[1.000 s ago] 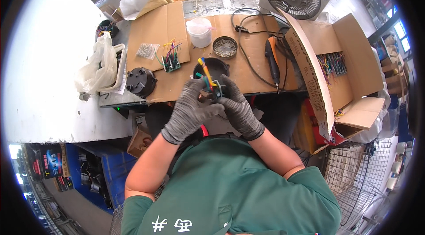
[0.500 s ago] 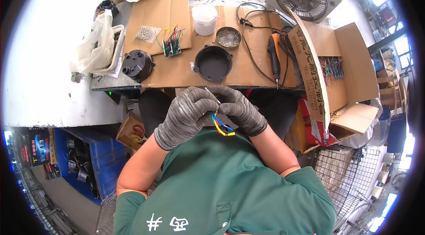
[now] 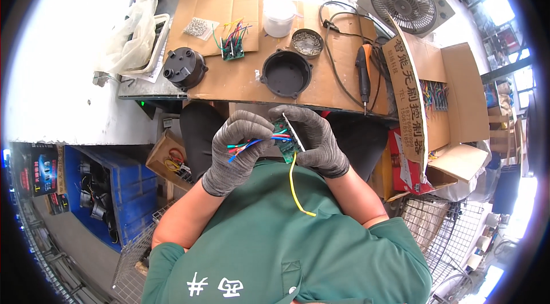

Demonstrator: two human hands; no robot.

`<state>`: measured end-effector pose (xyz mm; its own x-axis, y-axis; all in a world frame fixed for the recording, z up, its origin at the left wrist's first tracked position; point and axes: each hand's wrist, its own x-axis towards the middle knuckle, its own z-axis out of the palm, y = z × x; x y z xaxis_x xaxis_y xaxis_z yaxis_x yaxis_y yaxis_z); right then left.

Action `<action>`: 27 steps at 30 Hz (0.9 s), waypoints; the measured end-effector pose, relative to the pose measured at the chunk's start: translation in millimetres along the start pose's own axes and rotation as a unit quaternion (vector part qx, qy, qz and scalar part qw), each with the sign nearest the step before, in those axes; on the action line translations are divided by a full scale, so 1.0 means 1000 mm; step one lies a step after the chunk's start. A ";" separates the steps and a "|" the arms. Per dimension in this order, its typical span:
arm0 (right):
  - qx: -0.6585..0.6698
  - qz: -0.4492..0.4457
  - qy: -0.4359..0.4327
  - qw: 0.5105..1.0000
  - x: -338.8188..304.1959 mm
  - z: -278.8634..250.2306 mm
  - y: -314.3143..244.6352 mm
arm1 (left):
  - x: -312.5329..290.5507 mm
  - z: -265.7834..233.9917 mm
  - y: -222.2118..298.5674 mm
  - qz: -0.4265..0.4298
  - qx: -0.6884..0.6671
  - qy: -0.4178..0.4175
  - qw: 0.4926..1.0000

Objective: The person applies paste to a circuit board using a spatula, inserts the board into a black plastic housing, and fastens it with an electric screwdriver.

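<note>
Left hand [image 3: 240, 146]: pinching coloured wires [image 3: 246, 145]
Right hand [image 3: 316, 141]: gripping green circuit board [image 3: 286, 150]
Yellow wire [image 3: 294, 187]: loose beside right hand

A small green circuit board [image 3: 285, 148], edged by a pale strip [image 3: 294, 132], is held tilted at centre; multicoloured wires [image 3: 243, 147] are gathered leftward, a yellow wire [image 3: 294, 189] draped downward.
</note>
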<state>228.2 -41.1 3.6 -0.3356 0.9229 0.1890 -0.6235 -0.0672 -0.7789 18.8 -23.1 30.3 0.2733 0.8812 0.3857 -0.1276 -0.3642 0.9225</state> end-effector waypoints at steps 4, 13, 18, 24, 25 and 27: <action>0.012 0.007 -0.007 1.000 -0.002 0.001 -0.003 | 0.002 -0.008 -0.003 0.002 0.010 -0.006 1.000; -0.012 0.017 0.003 1.000 0.003 0.007 -0.004 | -0.014 -0.003 -0.042 -0.185 -0.390 0.107 0.896; -0.101 -0.028 0.039 0.994 0.006 0.006 0.002 | -0.011 -0.008 -0.040 -0.224 -0.316 0.133 0.912; -0.127 -0.091 0.137 0.978 0.016 -0.007 0.012 | -0.004 0.005 -0.027 -0.194 -0.142 -0.065 0.969; -0.155 -0.089 0.137 0.974 0.016 -0.007 0.014 | -0.008 0.010 -0.026 -0.183 -0.125 -0.044 0.974; -0.192 -0.126 0.114 0.967 0.013 -0.017 0.026 | -0.010 0.010 -0.029 -0.173 -0.110 -0.026 0.978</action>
<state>219.8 -24.7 -24.2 -0.0155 0.9541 0.2990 -0.3428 0.2759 -0.8980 29.1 -23.8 0.0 0.3831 0.9221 0.0554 -0.2187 0.0322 0.9753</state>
